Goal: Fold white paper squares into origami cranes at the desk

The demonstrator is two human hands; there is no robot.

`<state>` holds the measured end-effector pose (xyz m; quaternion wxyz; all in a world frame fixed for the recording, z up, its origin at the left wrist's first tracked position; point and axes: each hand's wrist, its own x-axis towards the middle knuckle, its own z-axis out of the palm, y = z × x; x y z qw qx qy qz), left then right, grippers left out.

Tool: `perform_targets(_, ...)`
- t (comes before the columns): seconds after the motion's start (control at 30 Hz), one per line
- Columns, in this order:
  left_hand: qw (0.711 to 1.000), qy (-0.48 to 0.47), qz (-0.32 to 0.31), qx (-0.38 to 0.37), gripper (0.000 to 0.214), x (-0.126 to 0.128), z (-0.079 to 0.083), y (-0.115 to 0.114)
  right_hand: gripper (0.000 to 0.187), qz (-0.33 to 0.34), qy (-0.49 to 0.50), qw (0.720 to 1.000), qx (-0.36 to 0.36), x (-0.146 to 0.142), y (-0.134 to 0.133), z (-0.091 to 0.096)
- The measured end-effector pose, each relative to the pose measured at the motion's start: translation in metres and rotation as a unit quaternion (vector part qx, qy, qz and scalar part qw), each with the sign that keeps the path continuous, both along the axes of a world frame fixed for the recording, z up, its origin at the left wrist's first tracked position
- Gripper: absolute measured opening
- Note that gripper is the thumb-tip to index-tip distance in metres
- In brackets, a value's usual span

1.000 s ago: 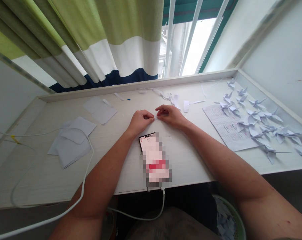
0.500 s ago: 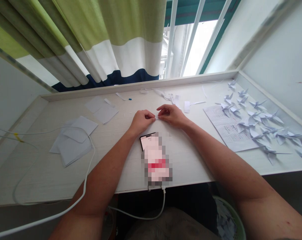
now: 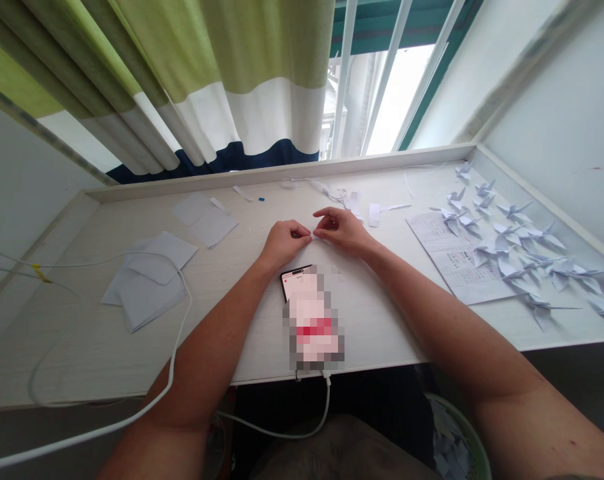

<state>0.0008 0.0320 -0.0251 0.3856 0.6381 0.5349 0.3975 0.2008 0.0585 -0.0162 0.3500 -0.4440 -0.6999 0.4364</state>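
A small white paper piece [image 3: 313, 235] is held pinched between the fingertips of the left hand [image 3: 283, 244] and the right hand [image 3: 343, 231], near the middle of the surface [image 3: 82, 353], just beyond a smartphone [image 3: 295, 281].

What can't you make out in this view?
In the head view:
Small paper piece: mostly hidden by the left hand and right hand.
Phone screen: blurred by pixelation.
Printed sheet: print too small, partly under paper cranes.
Green basket: cut off by the bottom edge.
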Motion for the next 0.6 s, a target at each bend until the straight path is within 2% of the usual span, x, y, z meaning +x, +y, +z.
perform_targets(0.17, 1.0, -0.003, -0.005, 0.001, 0.004, 0.0, 0.0, 0.001, 0.029, 0.004, -0.03, 0.999, 0.041, -0.003, 0.0, -0.005)
perform_targets(0.4, 1.0, -0.003, -0.01, -0.007, 0.005, -0.002, 0.001, 0.0, 0.03, -0.003, -0.09, 0.991, 0.098, -0.004, 0.004, -0.013)
perform_targets(0.6, 1.0, 0.012, -0.017, -0.009, 0.022, -0.012, 0.005, 0.003, 0.022, 0.011, -0.124, 0.985, 0.119, -0.004, 0.006, -0.011)
